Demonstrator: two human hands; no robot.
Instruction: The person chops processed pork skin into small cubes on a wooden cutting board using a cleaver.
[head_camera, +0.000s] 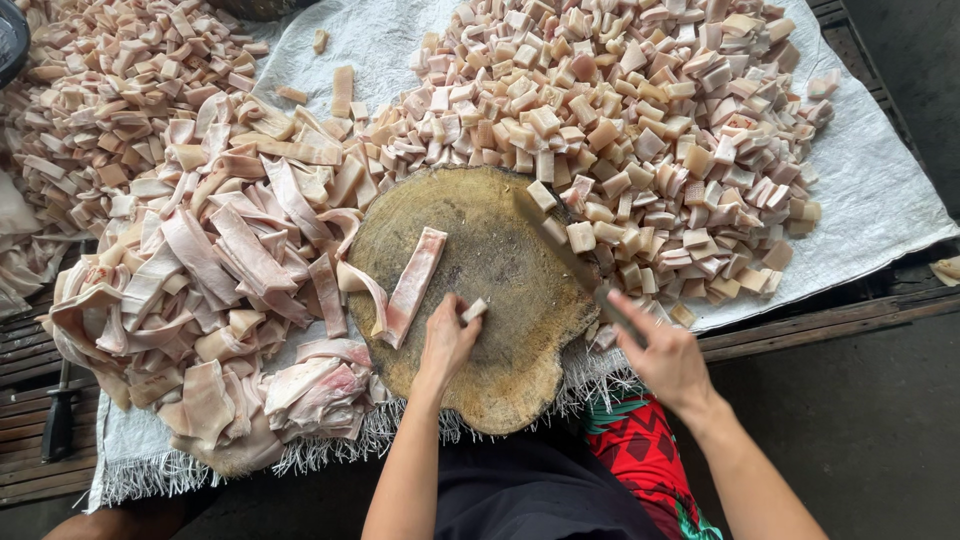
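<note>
While left hand (447, 338) pinches fat strip (412, 286), rt hand (668, 358) grips cleaver (563, 252)

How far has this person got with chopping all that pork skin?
Done: a big heap of cut squares lies right of the wooden chopping block. In hand: the left hand holds a small piece, the right hand a cleaver. Left: a large pile of uncut strips.

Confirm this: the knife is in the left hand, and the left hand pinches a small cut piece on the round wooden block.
Wrong about the knife: the head view shows it in the right hand. The left hand does pinch a small cut piece on the round wooden block.
</note>
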